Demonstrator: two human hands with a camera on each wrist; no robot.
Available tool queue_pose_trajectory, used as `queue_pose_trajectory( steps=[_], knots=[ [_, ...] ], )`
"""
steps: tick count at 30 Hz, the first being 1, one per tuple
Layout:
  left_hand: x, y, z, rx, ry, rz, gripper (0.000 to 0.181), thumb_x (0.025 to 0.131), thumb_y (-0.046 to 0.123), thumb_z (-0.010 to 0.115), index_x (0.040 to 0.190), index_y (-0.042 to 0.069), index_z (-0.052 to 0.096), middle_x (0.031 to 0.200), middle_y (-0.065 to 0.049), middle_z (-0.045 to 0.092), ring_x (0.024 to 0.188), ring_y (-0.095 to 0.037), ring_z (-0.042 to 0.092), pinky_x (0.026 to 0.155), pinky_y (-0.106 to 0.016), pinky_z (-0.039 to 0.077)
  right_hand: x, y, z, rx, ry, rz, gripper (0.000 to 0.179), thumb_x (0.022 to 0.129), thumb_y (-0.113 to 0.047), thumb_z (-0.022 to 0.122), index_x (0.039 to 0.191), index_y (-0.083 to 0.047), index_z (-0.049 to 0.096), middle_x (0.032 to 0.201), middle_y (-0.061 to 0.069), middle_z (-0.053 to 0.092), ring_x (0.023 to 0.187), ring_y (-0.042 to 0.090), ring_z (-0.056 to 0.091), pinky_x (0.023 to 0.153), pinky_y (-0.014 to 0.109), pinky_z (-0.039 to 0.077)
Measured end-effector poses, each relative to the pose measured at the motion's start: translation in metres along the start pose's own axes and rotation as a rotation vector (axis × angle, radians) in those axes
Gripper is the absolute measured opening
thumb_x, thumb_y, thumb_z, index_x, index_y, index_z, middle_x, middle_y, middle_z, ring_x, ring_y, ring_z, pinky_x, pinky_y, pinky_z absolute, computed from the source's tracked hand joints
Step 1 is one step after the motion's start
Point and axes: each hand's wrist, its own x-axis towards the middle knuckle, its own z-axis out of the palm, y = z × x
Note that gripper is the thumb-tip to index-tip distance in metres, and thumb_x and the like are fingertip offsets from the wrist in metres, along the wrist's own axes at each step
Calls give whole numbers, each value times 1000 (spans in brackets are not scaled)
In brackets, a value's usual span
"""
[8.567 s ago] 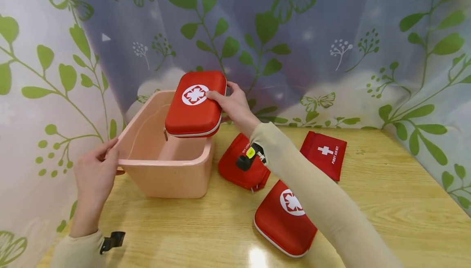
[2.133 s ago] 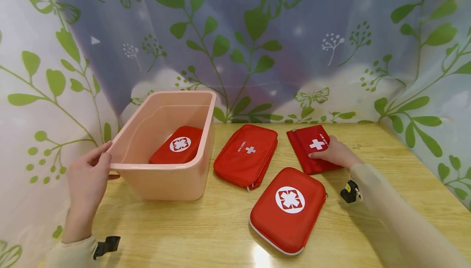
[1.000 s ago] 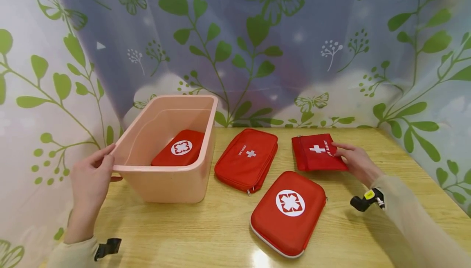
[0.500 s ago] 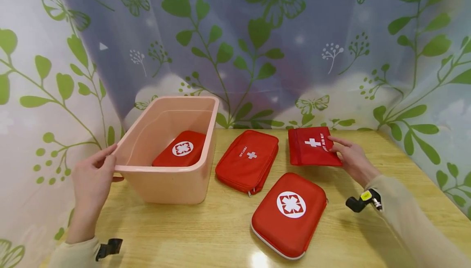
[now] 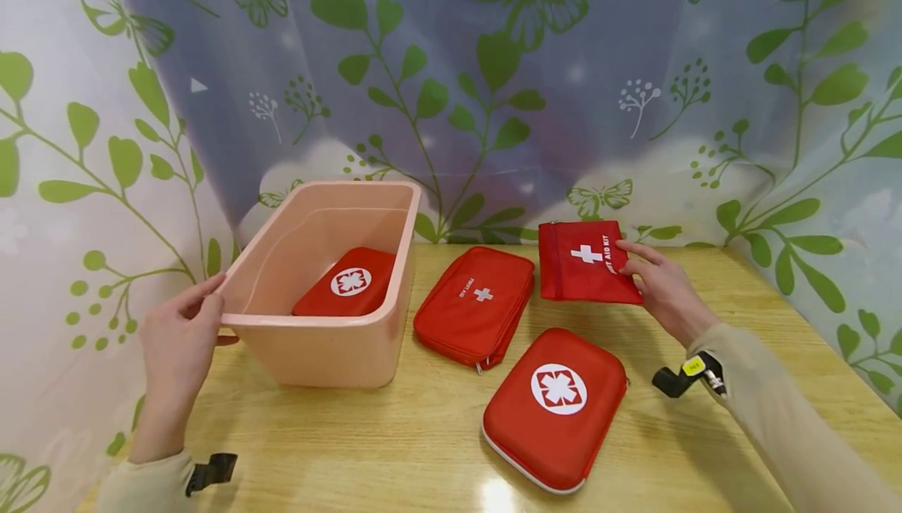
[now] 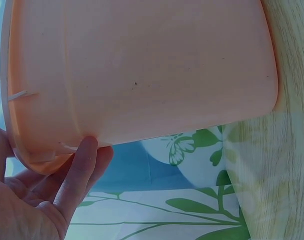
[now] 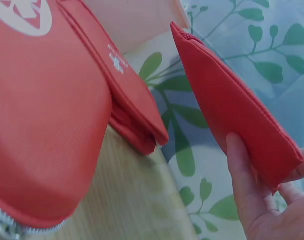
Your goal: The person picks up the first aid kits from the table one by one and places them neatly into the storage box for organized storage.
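the flat pouch (image 5: pixel 581 266) has risen, seemingly off the table (image 5: pixel 395 442), pinched in the right grip (image 5: pixel 665 290); left grip (image 5: pixel 179 337) holds the tub (image 5: pixel 324 352).

Pouch (image 5: pixel 581 266): flat, red, white cross, white lettering partly covered; right of centre, held in air, edge pinched by right hand (image 5: pixel 665 290). Bin (image 5: pixel 324 352): pale pink, deep, open-topped, upright, left of centre; lower-left rim corner gripped by left hand (image 5: pixel 179 333). Case (image 5: pixel 327 294) inside bin: red, white round emblem facing up. Soft kit (image 5: pixel 468 321): red, white cross, lying mid-frame. Hard case (image 5: pixel 550 442): red, round emblem up, lying lower right of centre.
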Motion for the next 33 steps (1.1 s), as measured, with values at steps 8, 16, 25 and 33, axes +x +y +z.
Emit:
queue_pose_trajectory(
  steps=[8, 16, 25, 33],
  knots=[
    [0, 1, 0, -10, 7, -1, 37, 96, 19, 50, 128, 9, 67, 114, -23, 65, 63, 4, 64, 49, -25, 58, -1, -15, 17, 0, -13, -60, 60, 99, -5, 43, 156, -16, 29, 164, 1, 0, 132, 24, 30, 84, 19, 54],
    [1, 0, 0, -20, 12, 0, 36, 97, 19, 52, 128, 10, 68, 108, -16, 68, 64, 2, 65, 49, -27, 58, -4, -32, 34, 43, -14, -75, 59, 99, -6, 45, 155, -19, 33, 161, 8, 11, 127, 21, 37, 85, 19, 54],
    [0, -2, 1, -10, 6, 1, 36, 97, 19, 51, 128, 10, 68, 108, -16, 68, 62, 1, 65, 49, -27, 58, -8, -43, 50, 68, -25, -106, 59, 99, -3, 46, 155, -18, 35, 159, 7, 15, 119, 18, 42, 77, 17, 54],
    [0, -4, 2, -5, 2, -6, 37, 98, 21, 51, 129, 11, 67, 114, -20, 66, 63, 3, 64, 50, -27, 58, -11, -49, 64, 47, -30, -120, 57, 99, -6, 45, 154, -19, 36, 160, 7, 15, 130, 24, 35, 86, 20, 55]
  ],
)
